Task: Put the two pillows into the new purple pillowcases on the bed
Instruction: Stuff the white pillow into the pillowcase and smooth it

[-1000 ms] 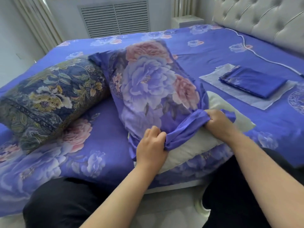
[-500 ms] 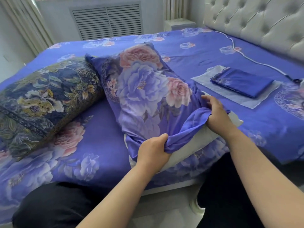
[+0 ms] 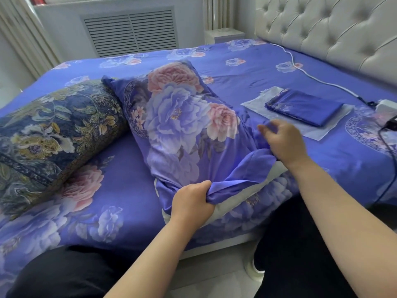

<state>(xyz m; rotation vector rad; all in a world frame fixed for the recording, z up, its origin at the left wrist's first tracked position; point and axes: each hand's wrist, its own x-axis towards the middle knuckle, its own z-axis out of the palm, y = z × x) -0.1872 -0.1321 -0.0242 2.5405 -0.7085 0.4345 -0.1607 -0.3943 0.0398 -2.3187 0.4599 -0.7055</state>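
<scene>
**bedmaker_q:** ok so where's everything sitting, and how much room is there along the edges?

**foldnerd:** The pillow (image 3: pixel 247 196) is mostly inside the purple floral pillowcase (image 3: pixel 182 117), lying at an angle on the bed (image 3: pixel 247 59) near the front edge. Only a white strip of it shows at the open mouth, closest to the person. The case's far corner pokes up against the dark blue floral pillow (image 3: pixel 53 130), which lies just to the left and touches it.

**bedmaker_q:** hands?

**foldnerd:** The left hand (image 3: pixel 192 203) is curled tight round a bunched bit of the case's open hem, at the near left corner. The right hand (image 3: pixel 283 143) is on the hem's other end with its heel against the cloth, fingers loosely curled and a bit blurred, so I can't tell if it really grips the fabric or just rests there.

**bedmaker_q:** second case?

**foldnerd:** A folded purple pillowcase (image 3: pixel 305 106) sits flat on a clear plastic wrapper (image 3: pixel 255 102), to the right of the pillow, apart from it and just beyond the right hand. A white cable (image 3: pixel 305 72) runs along the tufted headboard (image 3: pixel 322 31) side down to a white charger (image 3: pixel 386 105) near the right edge.

**bedmaker_q:** free space?

**foldnerd:** There's open bedspread behind the pillows toward the wall vent (image 3: pixel 131 31), and a bare patch at the front left between the dark pillow and the bed's edge. The person's dark-clad legs are right up against that front edge.
</scene>
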